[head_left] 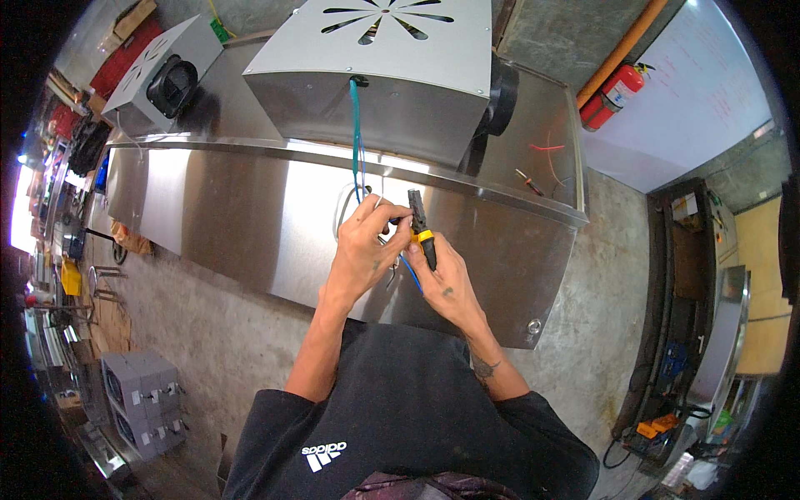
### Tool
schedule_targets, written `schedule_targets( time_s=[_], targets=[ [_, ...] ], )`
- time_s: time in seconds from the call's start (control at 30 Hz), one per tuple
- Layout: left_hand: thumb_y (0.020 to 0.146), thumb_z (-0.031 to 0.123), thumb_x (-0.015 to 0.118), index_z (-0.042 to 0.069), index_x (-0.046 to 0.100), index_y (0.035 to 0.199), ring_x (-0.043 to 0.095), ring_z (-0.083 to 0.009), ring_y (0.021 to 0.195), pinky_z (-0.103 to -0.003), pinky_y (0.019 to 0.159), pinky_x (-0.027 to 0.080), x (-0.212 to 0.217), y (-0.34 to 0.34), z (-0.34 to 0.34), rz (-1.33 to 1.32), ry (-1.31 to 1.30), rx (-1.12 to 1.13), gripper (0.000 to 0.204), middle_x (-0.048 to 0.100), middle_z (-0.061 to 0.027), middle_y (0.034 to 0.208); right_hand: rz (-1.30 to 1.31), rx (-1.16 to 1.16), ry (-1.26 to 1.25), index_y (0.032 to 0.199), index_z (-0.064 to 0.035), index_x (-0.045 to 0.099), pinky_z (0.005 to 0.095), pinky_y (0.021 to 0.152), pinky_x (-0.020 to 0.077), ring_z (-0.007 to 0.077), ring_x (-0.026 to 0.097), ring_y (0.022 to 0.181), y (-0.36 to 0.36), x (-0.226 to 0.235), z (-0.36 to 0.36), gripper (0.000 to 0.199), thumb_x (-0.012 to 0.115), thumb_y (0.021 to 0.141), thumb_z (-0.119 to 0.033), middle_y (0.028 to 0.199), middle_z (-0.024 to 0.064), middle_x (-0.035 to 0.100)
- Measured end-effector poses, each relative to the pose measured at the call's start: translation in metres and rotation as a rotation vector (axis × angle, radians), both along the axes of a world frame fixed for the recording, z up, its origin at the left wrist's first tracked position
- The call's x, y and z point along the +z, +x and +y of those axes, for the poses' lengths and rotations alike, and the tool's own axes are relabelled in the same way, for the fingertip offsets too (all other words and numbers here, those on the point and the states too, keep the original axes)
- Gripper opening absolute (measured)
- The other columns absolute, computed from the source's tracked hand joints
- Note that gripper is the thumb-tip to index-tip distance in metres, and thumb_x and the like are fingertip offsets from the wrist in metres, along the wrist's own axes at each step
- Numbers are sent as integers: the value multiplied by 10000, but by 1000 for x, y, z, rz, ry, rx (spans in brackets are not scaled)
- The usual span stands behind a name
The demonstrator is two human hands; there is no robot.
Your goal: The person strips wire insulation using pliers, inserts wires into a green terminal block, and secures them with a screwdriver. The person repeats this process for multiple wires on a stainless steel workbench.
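Observation:
My right hand [446,279] is closed round the yellow-and-black handles of a pair of pliers [418,212], whose dark jaws point away from me. Just left of the jaws, the fingertips of my left hand [364,242] are pinched together on thin wires; the exact ends between them are too small to make out. Green-blue wires [356,125] hang down to this hand from a hole in the front of a large metal box [375,108]. A blue wire [410,271] and a grey cable run beneath and between my hands, above the shiny steel surface [225,212].
A raised steel ledge [533,187] runs behind my hands. On its right lie a small screwdriver-like tool [528,182] and a red wire scrap [547,147]. A smaller vented box [158,79] stands at the far left. A fire extinguisher [612,96] hangs beside a whiteboard [683,100].

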State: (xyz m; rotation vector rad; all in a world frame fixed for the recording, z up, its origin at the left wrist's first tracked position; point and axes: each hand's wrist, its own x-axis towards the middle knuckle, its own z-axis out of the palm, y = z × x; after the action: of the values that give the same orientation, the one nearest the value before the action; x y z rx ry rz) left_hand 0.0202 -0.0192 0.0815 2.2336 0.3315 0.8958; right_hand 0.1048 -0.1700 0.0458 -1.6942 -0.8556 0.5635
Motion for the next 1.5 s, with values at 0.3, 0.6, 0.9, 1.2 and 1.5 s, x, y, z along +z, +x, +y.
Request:
schedule_targets(
  time_s=[0.3,0.6,0.9,1.2,1.5],
  targets=[
    [900,-21,802,8,761,1045,705,-151,791,-285,649,579,-3,-1,2,28,22,-4,153,727,-78,939,-37,-4,-47,1065,44,520,524,803,489,464,636,870,0,3,2,428,549,1133,-378,941,284,604],
    [908,-16,803,14,762,1043,731,-157,811,-289,670,597,-1,-3,5,47,-4,-10,144,744,-80,948,-73,-6,-52,1077,45,532,501,816,503,422,643,892,0,2,3,473,540,1133,-425,962,274,618],
    [901,-11,805,15,756,1044,727,-165,823,-308,727,597,2,-4,7,23,-26,-31,154,756,-77,958,-54,0,-80,1079,51,527,528,847,511,488,666,947,-1,8,2,409,557,1132,-354,995,302,635],
    [924,-26,767,-14,738,1068,731,-193,866,-329,731,593,0,-7,9,9,-23,-75,148,720,-97,997,-127,-26,13,1077,33,551,439,736,488,297,584,780,-2,-3,4,437,577,1131,-400,911,228,597],
    [923,-11,781,-5,742,1058,729,-207,879,-350,746,600,-3,-8,11,-3,27,-65,140,724,-94,995,-128,-1,-6,1133,41,563,434,717,487,285,585,772,-2,-1,3,469,554,1138,-427,921,209,608]
  ],
)
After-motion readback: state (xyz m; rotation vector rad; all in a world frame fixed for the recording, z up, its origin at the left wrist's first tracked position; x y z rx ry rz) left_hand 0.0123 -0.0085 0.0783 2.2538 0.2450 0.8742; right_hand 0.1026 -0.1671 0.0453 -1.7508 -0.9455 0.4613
